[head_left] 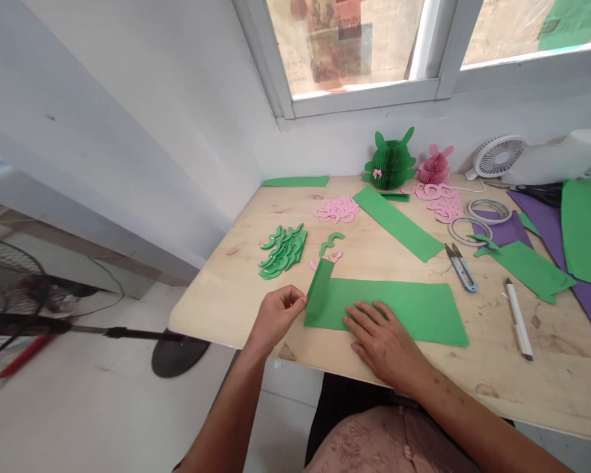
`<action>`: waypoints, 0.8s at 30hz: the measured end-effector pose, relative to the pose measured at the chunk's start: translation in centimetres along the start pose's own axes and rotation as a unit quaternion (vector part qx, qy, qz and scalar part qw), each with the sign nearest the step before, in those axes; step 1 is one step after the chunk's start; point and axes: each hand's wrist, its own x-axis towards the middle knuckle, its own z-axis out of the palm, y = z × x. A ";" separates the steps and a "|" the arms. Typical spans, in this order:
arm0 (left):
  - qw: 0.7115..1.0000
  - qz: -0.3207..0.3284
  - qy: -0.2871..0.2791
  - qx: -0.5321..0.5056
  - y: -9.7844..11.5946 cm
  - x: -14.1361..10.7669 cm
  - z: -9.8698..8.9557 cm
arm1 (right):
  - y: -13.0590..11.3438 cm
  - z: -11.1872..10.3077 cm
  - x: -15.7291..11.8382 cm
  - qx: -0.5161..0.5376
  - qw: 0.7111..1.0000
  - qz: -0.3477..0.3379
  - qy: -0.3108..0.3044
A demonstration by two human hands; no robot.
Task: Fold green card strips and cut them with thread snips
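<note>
A long green paper strip (418, 305) lies on the wooden table near its front edge. Its left end is raised in a folded flap (320, 284), and my left hand (282, 312) pinches the flap's outer edge between thumb and finger. My right hand (381, 341) rests on the strip's lower middle, palm down with the fingers spread. Just behind the flap are a curved green cutout (331, 243) and small pink cutouts (335, 257). A pile of green cutouts (282, 251) sits to the left.
Behind are pink cutouts (338, 209), another green strip (398, 223) and a green paper figure (391, 161) beside a pink one (434, 165). Blue snips (463, 268), a white marker (519, 320), tape rolls (470, 231) and a small white fan (500, 156) are on the right.
</note>
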 end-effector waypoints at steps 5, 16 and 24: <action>0.999 -0.027 0.008 -0.030 0.1 -2.1 1.4 | -0.1 -0.3 0.1 0.000 1.000 -0.001 -0.003; 0.998 -0.053 0.020 0.041 0.6 -2.9 2.1 | 0.0 -0.5 0.2 0.002 1.000 0.000 -0.008; 0.997 -0.061 0.008 0.046 1.2 -3.3 1.7 | -0.2 -0.5 0.2 0.003 1.000 0.001 -0.006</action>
